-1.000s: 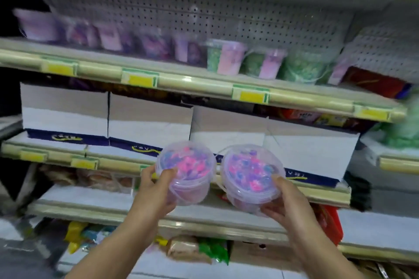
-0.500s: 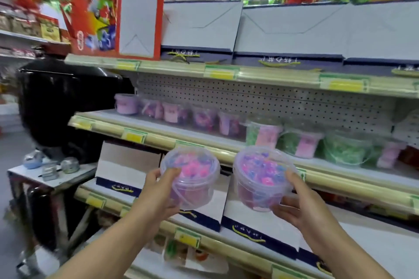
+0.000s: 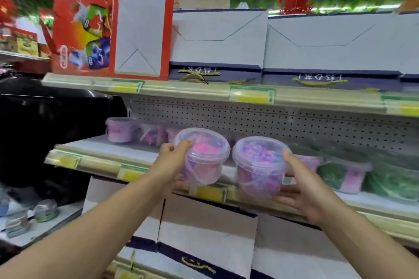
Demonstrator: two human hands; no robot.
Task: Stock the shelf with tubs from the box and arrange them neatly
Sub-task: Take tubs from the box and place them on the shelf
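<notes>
My left hand (image 3: 173,161) grips a clear tub of pink and purple beads (image 3: 204,156), thumb over its lid rim. My right hand (image 3: 301,190) holds a second clear tub of purple beads (image 3: 258,165) from the side and underneath. Both tubs hang in the air just in front of the middle shelf (image 3: 127,154), level with its front edge. A row of tubs stands at the back of that shelf: purple ones (image 3: 120,130) on the left, green ones (image 3: 344,172) on the right. The box is out of view.
White and navy gift boxes (image 3: 217,38) and a red carton (image 3: 108,34) fill the shelf above. More white boxes (image 3: 204,229) stand on the shelf below. A black bulky object (image 3: 45,124) and a small table with metal tins (image 3: 45,210) are at the left.
Both hands have lifted the tubs up and forward, from below the shelf level to its front edge. The view has tilted up and come closer to the shelf.
</notes>
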